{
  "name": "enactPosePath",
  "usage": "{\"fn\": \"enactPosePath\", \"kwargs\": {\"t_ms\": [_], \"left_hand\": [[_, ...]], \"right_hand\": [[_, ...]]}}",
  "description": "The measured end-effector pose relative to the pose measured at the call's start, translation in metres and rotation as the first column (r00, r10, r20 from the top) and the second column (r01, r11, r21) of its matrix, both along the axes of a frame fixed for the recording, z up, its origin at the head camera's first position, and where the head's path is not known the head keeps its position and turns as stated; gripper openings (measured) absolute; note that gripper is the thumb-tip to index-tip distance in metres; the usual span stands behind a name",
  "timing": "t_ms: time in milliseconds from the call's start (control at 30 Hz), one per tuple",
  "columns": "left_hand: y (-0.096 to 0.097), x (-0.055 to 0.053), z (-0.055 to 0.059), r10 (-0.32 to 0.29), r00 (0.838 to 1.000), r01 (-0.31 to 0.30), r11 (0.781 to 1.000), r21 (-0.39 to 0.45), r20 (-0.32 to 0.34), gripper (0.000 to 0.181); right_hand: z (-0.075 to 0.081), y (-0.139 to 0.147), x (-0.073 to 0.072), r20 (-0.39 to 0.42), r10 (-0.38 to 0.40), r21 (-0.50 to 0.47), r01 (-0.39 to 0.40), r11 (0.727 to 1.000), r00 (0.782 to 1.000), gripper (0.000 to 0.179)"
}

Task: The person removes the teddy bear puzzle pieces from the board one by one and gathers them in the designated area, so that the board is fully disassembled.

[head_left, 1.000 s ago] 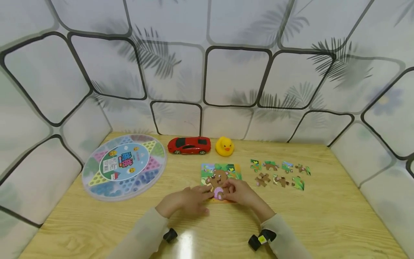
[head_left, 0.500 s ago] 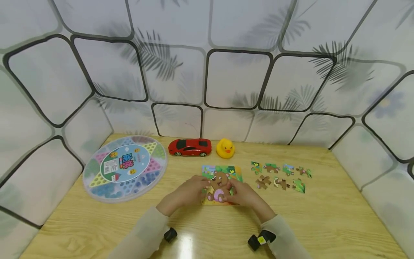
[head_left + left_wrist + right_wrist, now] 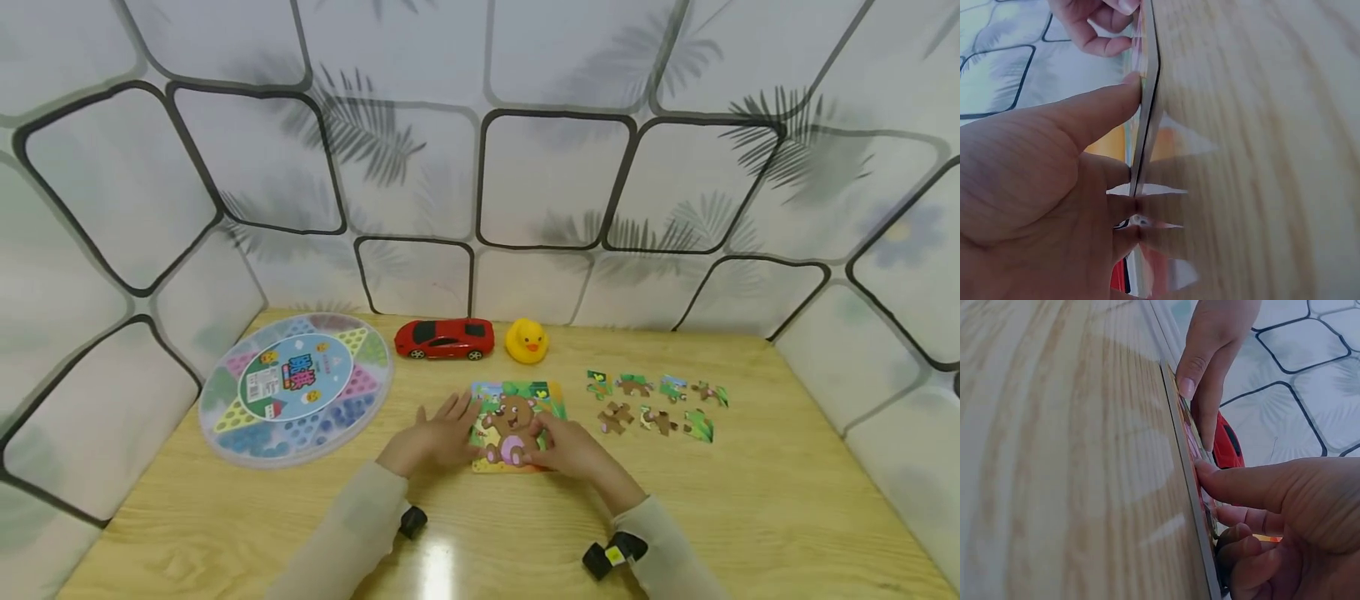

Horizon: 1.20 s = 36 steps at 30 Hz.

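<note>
A bear jigsaw puzzle [image 3: 513, 429] in a flat board lies mid-table, with a smiling brown bear filling its middle. At its left edge is my left hand [image 3: 442, 437], its fingers extended and spread; in the left wrist view the thumb [image 3: 1110, 103] reaches the board's edge. My right hand [image 3: 573, 450] covers part of the right side. In the right wrist view its thumb [image 3: 1235, 482] and forefinger touch the puzzle face, set apart from each other, while the other fingers bend in beside the board.
Several loose puzzle pieces [image 3: 633, 383] lie in two rows at the right. Behind the board stand a red toy car [image 3: 444, 340] and a yellow rubber duck [image 3: 527, 342]. A round game board [image 3: 296, 387] lies at the left; patterned walls enclose the table.
My left hand has moved from over the bear to the board's left edge, fingers spreading. The right thumb and forefinger have parted on the puzzle; the bear's lower part shows more fully.
</note>
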<state>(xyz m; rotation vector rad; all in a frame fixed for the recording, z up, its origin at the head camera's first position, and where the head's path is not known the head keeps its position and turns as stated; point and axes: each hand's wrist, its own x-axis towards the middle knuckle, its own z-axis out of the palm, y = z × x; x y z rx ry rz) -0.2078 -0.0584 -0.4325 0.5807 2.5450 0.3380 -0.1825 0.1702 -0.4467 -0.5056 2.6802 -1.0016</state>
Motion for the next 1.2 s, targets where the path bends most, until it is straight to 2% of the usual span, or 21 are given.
{"fn": "enactPosePath", "kwargs": {"t_ms": [333,533,700,800,900,1000,1200], "left_hand": [[0.001,-0.001,0.001,0.008,0.999,-0.007,1.0,0.013,-0.033,0.081],[0.003,-0.004,-0.001,0.011,0.999,-0.01,1.0,0.019,-0.038,0.08],[0.004,-0.003,-0.001,0.014,0.999,-0.013,1.0,0.027,-0.034,0.08],[0.004,-0.001,-0.001,0.017,0.999,-0.016,0.999,0.03,-0.036,0.08],[0.005,0.0,0.001,0.016,0.999,-0.015,0.999,0.038,-0.04,0.08],[0.004,0.002,0.003,0.02,0.999,-0.019,0.999,0.04,-0.045,0.08],[0.002,0.003,0.005,0.024,0.998,-0.021,0.998,0.063,-0.053,0.081]], "right_hand": [[0.0,-0.001,0.002,0.018,-0.05,-0.021,0.05,0.999,0.999,0.028],[-0.001,-0.001,0.004,-0.006,-0.07,-0.035,0.07,0.997,0.998,0.029],[-0.006,0.003,0.005,-0.042,-0.06,-0.074,0.057,0.996,0.997,0.025],[-0.009,0.007,0.005,0.008,-0.063,-0.169,0.064,0.984,0.998,0.016],[-0.01,0.011,0.003,0.135,-0.069,-0.307,0.108,0.945,0.988,0.009],[-0.011,0.014,0.001,0.246,-0.069,-0.389,0.164,0.907,0.967,0.008],[-0.013,0.015,-0.001,0.319,-0.124,-0.4,0.252,0.881,0.94,0.012]]}}
